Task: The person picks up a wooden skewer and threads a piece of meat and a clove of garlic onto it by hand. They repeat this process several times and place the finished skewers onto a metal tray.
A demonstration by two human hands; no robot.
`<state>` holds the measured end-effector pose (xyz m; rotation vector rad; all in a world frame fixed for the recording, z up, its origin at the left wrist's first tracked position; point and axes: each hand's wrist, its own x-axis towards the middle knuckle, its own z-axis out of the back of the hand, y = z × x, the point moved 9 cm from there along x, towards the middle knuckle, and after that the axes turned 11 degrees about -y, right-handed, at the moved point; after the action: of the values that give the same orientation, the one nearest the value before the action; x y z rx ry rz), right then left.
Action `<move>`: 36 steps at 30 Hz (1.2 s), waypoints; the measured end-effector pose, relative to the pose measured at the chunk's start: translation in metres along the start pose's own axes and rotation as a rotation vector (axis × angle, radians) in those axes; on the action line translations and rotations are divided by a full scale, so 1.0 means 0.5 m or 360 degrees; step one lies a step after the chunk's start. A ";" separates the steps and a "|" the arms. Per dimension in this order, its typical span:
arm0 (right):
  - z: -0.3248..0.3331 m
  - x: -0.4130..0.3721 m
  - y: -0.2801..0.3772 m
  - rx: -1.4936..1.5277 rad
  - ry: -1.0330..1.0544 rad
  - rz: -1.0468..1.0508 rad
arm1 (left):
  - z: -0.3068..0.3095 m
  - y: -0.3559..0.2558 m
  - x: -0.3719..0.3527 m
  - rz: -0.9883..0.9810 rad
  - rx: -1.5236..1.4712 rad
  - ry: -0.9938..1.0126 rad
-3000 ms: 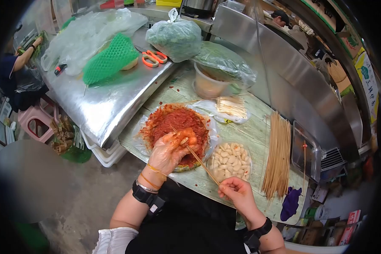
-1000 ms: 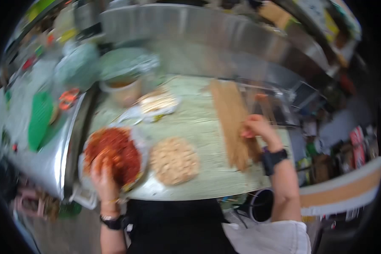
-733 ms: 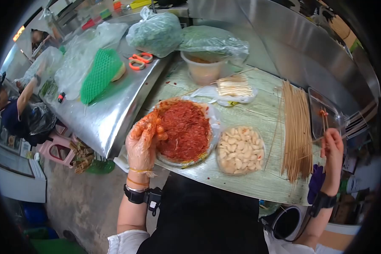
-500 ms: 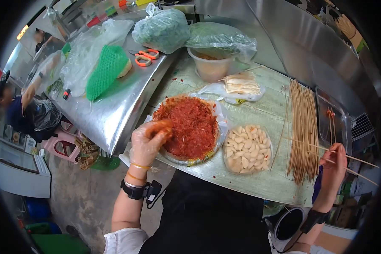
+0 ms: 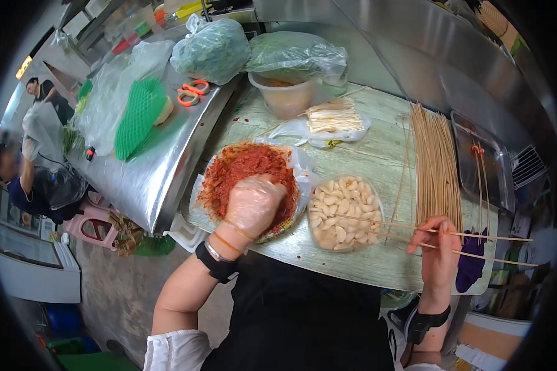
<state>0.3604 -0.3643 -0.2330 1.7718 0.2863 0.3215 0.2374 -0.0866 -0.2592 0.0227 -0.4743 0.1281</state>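
My left hand [image 5: 254, 201], in a clear glove, is down in a bowl of red marinated meat [image 5: 257, 162]. Its fingers curl into the meat, and the fingertips are hidden. Two thin wooden skewers [image 5: 498, 237] lie roughly level in my right hand [image 5: 436, 250], pinched between the fingers, their left ends reaching over the peeled garlic cloves [image 5: 346, 210]. Those cloves fill a clear container beside the meat. Just beyond my right hand lies a thick bundle of skewers [image 5: 436, 164].
Enoki mushrooms [image 5: 334, 115] lie on a plastic bag behind the garlic. A metal tray [image 5: 486, 161] with skewered pieces sits at right, a purple cloth [image 5: 471, 263] below it. Orange scissors [image 5: 193, 93] and green netting [image 5: 139, 117] lie on the steel counter [image 5: 161, 176]. Another person [image 5: 28, 179] is at left.
My left hand has gone from the bowl's left edge, where it held red meat, down into the meat. My right hand has moved left with the skewers. The view has shifted slightly.
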 end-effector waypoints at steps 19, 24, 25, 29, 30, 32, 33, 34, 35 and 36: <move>-0.115 -0.014 -0.086 -0.0308 0.0366 -0.0163 | -0.019 0.024 -0.022 0.0114 -0.0068 0.0182; -0.141 -0.023 -0.061 -0.0790 0.0671 0.0379 | -0.024 0.147 -0.078 0.0896 -0.1009 0.0024; -0.144 -0.027 -0.057 -0.0802 0.0664 0.0383 | -0.051 0.169 -0.113 0.1356 -0.1502 0.0117; -0.139 -0.032 -0.057 -0.0809 0.0623 0.0369 | -0.023 0.153 -0.122 0.1649 -0.2019 0.0007; -0.138 -0.033 -0.054 -0.0810 0.0626 0.0373 | -0.018 0.156 -0.130 0.1642 -0.1966 0.0089; -0.134 -0.041 -0.066 -0.0791 0.0688 0.0184 | -0.012 0.152 -0.133 0.1711 -0.2086 0.0032; -0.133 -0.048 -0.066 -0.0793 0.0690 0.0186 | -0.012 0.150 -0.137 0.1779 -0.2204 -0.0024; -0.133 -0.057 -0.066 -0.0743 0.0694 0.0169 | -0.013 0.145 -0.140 0.1780 -0.2207 -0.0027; -0.133 -0.062 -0.067 -0.0693 0.0696 0.0150 | -0.013 0.140 -0.140 0.1792 -0.2362 -0.0119; -0.133 -0.066 -0.068 -0.0698 0.0694 0.0148 | -0.012 0.134 -0.139 0.1799 -0.2516 -0.0210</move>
<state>0.3047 -0.3086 -0.2543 1.2723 0.4078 0.7796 0.1703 -0.0279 -0.2968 -1.8163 -0.5642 0.8258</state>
